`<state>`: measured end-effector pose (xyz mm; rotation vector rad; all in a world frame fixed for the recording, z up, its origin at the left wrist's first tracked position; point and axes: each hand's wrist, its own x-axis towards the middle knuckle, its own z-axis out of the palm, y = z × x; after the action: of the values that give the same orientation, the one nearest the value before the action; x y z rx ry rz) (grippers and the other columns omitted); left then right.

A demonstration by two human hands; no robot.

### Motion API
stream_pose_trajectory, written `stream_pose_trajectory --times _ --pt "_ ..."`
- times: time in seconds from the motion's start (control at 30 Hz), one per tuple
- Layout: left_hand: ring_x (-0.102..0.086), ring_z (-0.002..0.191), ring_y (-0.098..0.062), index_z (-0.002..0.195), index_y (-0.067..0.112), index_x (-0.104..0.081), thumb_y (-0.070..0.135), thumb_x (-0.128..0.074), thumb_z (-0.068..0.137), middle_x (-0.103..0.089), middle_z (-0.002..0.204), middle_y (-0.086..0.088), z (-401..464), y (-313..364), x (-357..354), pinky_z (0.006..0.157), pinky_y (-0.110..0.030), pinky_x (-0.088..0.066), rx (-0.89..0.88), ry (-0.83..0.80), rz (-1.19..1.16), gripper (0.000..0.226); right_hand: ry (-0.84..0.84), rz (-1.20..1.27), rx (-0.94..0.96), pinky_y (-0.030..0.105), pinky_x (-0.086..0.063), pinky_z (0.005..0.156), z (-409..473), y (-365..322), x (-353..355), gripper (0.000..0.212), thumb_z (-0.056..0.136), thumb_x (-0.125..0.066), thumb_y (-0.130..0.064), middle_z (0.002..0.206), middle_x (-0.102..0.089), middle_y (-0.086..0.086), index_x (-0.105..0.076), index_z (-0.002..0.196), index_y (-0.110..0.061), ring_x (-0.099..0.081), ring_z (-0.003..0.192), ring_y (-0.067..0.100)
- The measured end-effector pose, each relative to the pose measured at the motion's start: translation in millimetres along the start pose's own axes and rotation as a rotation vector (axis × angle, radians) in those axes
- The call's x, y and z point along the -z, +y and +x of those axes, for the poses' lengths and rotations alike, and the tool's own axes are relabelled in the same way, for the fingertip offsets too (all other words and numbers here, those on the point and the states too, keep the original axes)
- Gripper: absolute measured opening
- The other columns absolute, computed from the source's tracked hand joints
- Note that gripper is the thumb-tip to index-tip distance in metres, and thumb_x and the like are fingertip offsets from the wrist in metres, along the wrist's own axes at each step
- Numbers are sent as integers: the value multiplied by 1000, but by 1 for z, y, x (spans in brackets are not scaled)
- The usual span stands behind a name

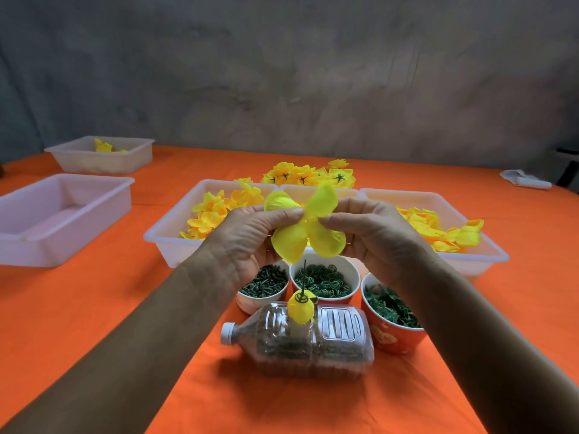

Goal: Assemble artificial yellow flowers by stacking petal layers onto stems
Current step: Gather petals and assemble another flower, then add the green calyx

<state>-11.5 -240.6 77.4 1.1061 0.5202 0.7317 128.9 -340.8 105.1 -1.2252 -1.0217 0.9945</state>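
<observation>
a pile of finished flowers (308, 175) lies behind the trays, while both hands, left hand (247, 236) and right hand (372, 233), pinch one petal layer (305, 230) above the stem (304, 278), not yet threaded.

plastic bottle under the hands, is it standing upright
No, the plastic bottle lies on its side on the orange tablecloth, white cap pointing left.

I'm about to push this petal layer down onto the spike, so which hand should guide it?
Probably the right hand. Both hands pinch the petal layer above the spike in the bottle, but the right grip sits nearer the layer's centre, while the left hand holds the side petals.
</observation>
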Motion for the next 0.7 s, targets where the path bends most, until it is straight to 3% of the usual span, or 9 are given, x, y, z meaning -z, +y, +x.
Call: stream_pose_trajectory --times 0.13,0.27,0.33,0.43,0.57,0.7 --pt "-71 61 -17 79 10 -69 15 -73 61 -73 70 -5 -4 1 -1 50 -26 -54 -11 -40 6 19 33 -80 -4 32 -56 65 -3 -5 -5 12 82 -59 3 83 -68 16 -66 86 -6 -64 68 21" --pt "-71 61 -16 64 16 -76 16 -71 62 -73 69 -3 -7 2 2 50 -25 -54 -23 -80 34 5 -4 -117 52 32 -54 70 -12 -10 -10 20 71 -71 -9 86 -70 14 -69 91 -7 -65 72 19" --pt "-71 62 -17 71 11 -75 16 -72 62 -73 71 -4 -10 3 2 51 -26 -54 -11 -73 40 11 23 -153 85 32 -53 69 -15 -11 -11 29 66 -74 -11 88 -71 14 -69 94 -6 -66 73 20" --pt "-71 63 -19 88 8 -67 16 -74 61 -73 73 -6 -12 4 0 52 -27 -54 6 -43 38 29 69 -174 104 33 -54 67 -16 -12 -13 14 80 -65 1 89 -69 20 -68 93 -1 -63 74 23" --pt "-71 63 -18 94 7 -65 11 -72 74 -73 73 -6 -12 7 0 52 -26 -54 13 -3 40 22 19 -93 40 29 -56 64 -17 -11 -10 18 80 -60 6 88 -69 17 -67 96 0 -65 74 22" --pt "-70 60 -17 88 7 -64 12 -70 69 -72 68 -5 -17 9 -5 49 -25 -53 24 -48 44 21 -44 -57 37 29 -57 67 -21 -10 -9 28 66 -71 -16 89 -73 9 -71 93 -9 -69 76 19"
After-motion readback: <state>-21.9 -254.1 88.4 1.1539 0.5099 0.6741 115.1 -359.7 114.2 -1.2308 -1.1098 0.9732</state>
